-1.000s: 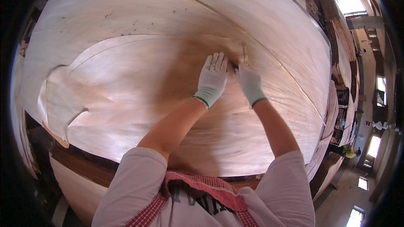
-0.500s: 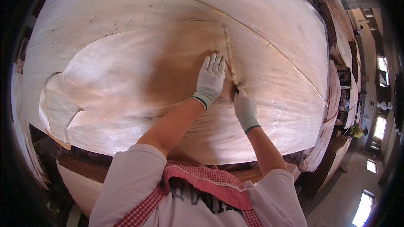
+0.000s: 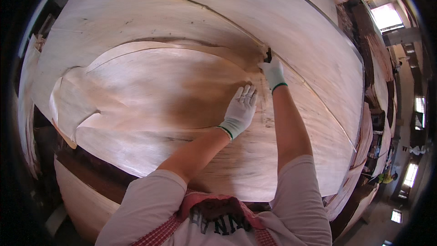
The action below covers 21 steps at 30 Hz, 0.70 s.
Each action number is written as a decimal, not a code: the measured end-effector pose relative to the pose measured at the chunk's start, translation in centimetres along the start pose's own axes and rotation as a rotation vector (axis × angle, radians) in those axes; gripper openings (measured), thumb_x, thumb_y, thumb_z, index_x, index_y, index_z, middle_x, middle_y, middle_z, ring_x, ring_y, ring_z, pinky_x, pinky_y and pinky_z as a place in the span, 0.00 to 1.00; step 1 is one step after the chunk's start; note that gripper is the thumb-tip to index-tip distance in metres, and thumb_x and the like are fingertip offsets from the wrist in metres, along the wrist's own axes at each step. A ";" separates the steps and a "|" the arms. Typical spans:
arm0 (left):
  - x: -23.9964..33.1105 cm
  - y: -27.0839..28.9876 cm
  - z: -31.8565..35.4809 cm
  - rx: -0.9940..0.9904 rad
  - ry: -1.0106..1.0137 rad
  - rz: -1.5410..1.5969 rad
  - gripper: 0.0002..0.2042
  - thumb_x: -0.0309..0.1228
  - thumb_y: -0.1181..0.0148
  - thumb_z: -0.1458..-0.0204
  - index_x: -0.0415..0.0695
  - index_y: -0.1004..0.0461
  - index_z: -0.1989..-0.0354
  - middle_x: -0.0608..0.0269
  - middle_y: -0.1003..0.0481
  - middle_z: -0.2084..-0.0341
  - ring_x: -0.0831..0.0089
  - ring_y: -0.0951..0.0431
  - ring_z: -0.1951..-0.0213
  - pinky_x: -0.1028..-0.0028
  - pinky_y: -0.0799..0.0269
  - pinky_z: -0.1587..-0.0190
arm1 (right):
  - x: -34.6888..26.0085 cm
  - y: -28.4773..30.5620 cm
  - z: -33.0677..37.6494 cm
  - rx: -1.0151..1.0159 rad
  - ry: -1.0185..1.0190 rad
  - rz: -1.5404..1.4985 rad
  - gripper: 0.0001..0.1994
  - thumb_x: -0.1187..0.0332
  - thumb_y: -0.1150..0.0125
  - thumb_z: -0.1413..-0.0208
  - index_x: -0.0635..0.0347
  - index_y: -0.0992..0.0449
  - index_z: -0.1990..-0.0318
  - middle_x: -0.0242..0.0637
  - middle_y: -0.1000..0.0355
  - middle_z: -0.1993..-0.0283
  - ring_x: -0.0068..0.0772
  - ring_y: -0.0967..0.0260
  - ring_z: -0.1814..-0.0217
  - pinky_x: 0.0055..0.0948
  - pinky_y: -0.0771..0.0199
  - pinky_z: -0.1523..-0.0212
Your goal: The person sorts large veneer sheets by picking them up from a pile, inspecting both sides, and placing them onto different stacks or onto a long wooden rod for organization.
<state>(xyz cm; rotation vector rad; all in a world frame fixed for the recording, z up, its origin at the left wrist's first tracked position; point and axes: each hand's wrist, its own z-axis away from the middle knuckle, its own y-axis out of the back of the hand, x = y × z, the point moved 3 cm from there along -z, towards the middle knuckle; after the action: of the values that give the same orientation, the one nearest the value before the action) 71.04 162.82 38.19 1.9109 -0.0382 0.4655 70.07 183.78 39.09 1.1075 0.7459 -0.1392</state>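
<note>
A large sheet of pale wood veneer (image 3: 314,132) spreads out before me. On it lies a loose veneer piece (image 3: 150,77), its far edge lifted in a bulge and its left end folded and curled. My left hand (image 3: 241,109), in a white glove with a green cuff, rests open and flat near the right end of this piece. Farther off and slightly to the right, my gloved right hand (image 3: 274,73) is closed around a small dark tool (image 3: 268,55). The tool's tip is by a long narrow seam (image 3: 218,14); its exact kind is hard to make out.
Beyond the seam, the veneer continues to a dark straight edge (image 3: 314,5). Stacks of veneer with ragged edges (image 3: 375,54) stand along the right, and more sheets (image 3: 29,109) hang at the left. A brown-edged stack (image 3: 86,200) lies below the near left edge.
My right hand has moved away from me with the dark tool, up to the seam. The loose piece's far edge has lifted higher. My left hand stays flat on the veneer.
</note>
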 end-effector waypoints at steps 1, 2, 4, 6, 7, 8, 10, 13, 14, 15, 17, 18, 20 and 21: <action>-0.1 -0.1 0.1 -0.023 -0.004 -0.066 0.26 0.38 0.51 0.45 0.36 0.39 0.41 0.49 0.38 0.40 0.59 0.40 0.37 0.61 0.53 0.33 | -0.8 0.2 0.0 -0.024 0.018 -0.050 0.18 0.63 0.35 0.56 0.65 0.27 0.60 0.48 0.25 0.66 0.45 0.27 0.61 0.38 0.31 0.60; -0.3 -0.1 0.2 -0.033 0.002 -0.073 0.26 0.38 0.52 0.45 0.36 0.39 0.40 0.50 0.38 0.39 0.59 0.40 0.36 0.61 0.53 0.33 | -1.4 0.5 0.2 -0.043 0.032 -0.100 0.17 0.63 0.35 0.56 0.64 0.26 0.60 0.48 0.26 0.66 0.45 0.28 0.62 0.38 0.31 0.60; -0.1 -0.4 0.1 -0.040 0.010 -0.077 0.27 0.39 0.52 0.44 0.36 0.41 0.39 0.50 0.39 0.39 0.59 0.41 0.36 0.61 0.54 0.33 | -3.5 1.8 1.5 0.213 0.236 -0.112 0.14 0.62 0.37 0.52 0.63 0.27 0.64 0.47 0.28 0.69 0.43 0.30 0.65 0.37 0.32 0.63; -0.2 -0.7 0.2 -0.050 0.019 -0.061 0.27 0.40 0.53 0.44 0.36 0.43 0.38 0.50 0.40 0.38 0.59 0.42 0.36 0.61 0.54 0.33 | -6.4 3.2 4.3 0.438 0.362 -0.145 0.13 0.62 0.39 0.50 0.63 0.28 0.66 0.46 0.30 0.70 0.43 0.31 0.66 0.36 0.32 0.63; -0.6 -0.7 0.3 -0.056 0.033 -0.058 0.28 0.40 0.53 0.43 0.36 0.44 0.38 0.50 0.41 0.38 0.59 0.42 0.35 0.61 0.53 0.33 | -9.4 3.7 7.0 0.500 0.438 -0.180 0.11 0.63 0.41 0.47 0.64 0.28 0.67 0.44 0.32 0.71 0.44 0.33 0.65 0.36 0.33 0.62; -0.6 -0.4 0.2 -0.073 0.033 0.002 0.28 0.39 0.54 0.43 0.35 0.45 0.37 0.49 0.42 0.37 0.58 0.43 0.35 0.62 0.53 0.33 | -11.0 4.2 9.1 0.528 0.461 -0.191 0.10 0.64 0.42 0.46 0.63 0.28 0.67 0.44 0.32 0.71 0.44 0.33 0.65 0.36 0.33 0.62; -0.8 0.7 0.1 -0.110 0.049 0.105 0.27 0.37 0.55 0.41 0.35 0.48 0.36 0.46 0.46 0.36 0.56 0.46 0.34 0.63 0.53 0.33 | -13.3 4.3 12.8 0.566 0.512 -0.232 0.09 0.65 0.42 0.45 0.63 0.28 0.68 0.43 0.32 0.70 0.43 0.34 0.66 0.36 0.34 0.62; -4.3 2.9 0.4 0.041 0.249 0.789 0.27 0.36 0.51 0.40 0.38 0.49 0.35 0.51 0.43 0.36 0.60 0.43 0.35 0.67 0.51 0.34 | -14.5 3.1 18.0 0.577 0.594 -0.194 0.10 0.66 0.41 0.44 0.65 0.29 0.65 0.41 0.32 0.66 0.38 0.35 0.66 0.34 0.34 0.62; -6.1 5.0 0.3 0.014 0.254 1.135 0.27 0.35 0.51 0.40 0.39 0.49 0.35 0.52 0.43 0.36 0.62 0.43 0.35 0.68 0.50 0.34 | -14.0 3.0 19.4 0.522 0.601 -0.121 0.11 0.66 0.42 0.43 0.67 0.29 0.61 0.40 0.31 0.63 0.34 0.34 0.64 0.31 0.33 0.61; -7.6 8.3 0.0 -0.018 0.248 1.485 0.27 0.34 0.50 0.40 0.39 0.49 0.35 0.53 0.43 0.37 0.64 0.44 0.35 0.70 0.48 0.35 | -13.7 2.4 21.0 0.486 0.611 -0.148 0.09 0.67 0.41 0.44 0.65 0.28 0.64 0.41 0.32 0.65 0.37 0.34 0.65 0.33 0.33 0.63; -10.6 15.6 1.6 0.082 0.325 1.856 0.26 0.31 0.48 0.40 0.39 0.47 0.36 0.59 0.38 0.40 0.74 0.39 0.39 0.74 0.40 0.39 | -14.7 -0.1 23.6 0.378 0.658 -0.158 0.07 0.69 0.41 0.45 0.63 0.27 0.67 0.42 0.33 0.67 0.40 0.33 0.65 0.33 0.32 0.64; -12.6 17.1 2.4 0.185 0.418 1.987 0.22 0.30 0.46 0.42 0.40 0.41 0.39 0.60 0.34 0.44 0.76 0.33 0.45 0.75 0.35 0.43 | -16.1 -1.9 25.1 0.306 0.710 -0.139 0.06 0.69 0.41 0.45 0.63 0.27 0.66 0.42 0.32 0.66 0.40 0.33 0.65 0.32 0.31 0.64; -16.0 22.9 4.1 0.298 0.471 1.813 0.17 0.29 0.44 0.43 0.42 0.33 0.45 0.62 0.29 0.51 0.74 0.28 0.51 0.73 0.30 0.49 | -18.5 -5.2 27.0 0.151 0.751 -0.136 0.07 0.68 0.41 0.44 0.62 0.27 0.63 0.42 0.32 0.64 0.40 0.32 0.65 0.32 0.30 0.64; -18.6 25.5 5.6 0.355 0.506 1.547 0.15 0.30 0.45 0.43 0.42 0.31 0.48 0.60 0.28 0.53 0.71 0.27 0.53 0.70 0.30 0.50 | -19.9 -7.0 27.4 0.042 0.765 -0.161 0.07 0.68 0.41 0.45 0.61 0.27 0.62 0.42 0.32 0.63 0.41 0.31 0.65 0.31 0.30 0.64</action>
<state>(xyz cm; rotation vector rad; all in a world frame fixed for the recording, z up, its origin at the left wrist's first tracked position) 49.34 144.36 52.88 1.6894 -1.2048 2.0457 64.95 152.20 52.28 1.1394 1.5206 0.1475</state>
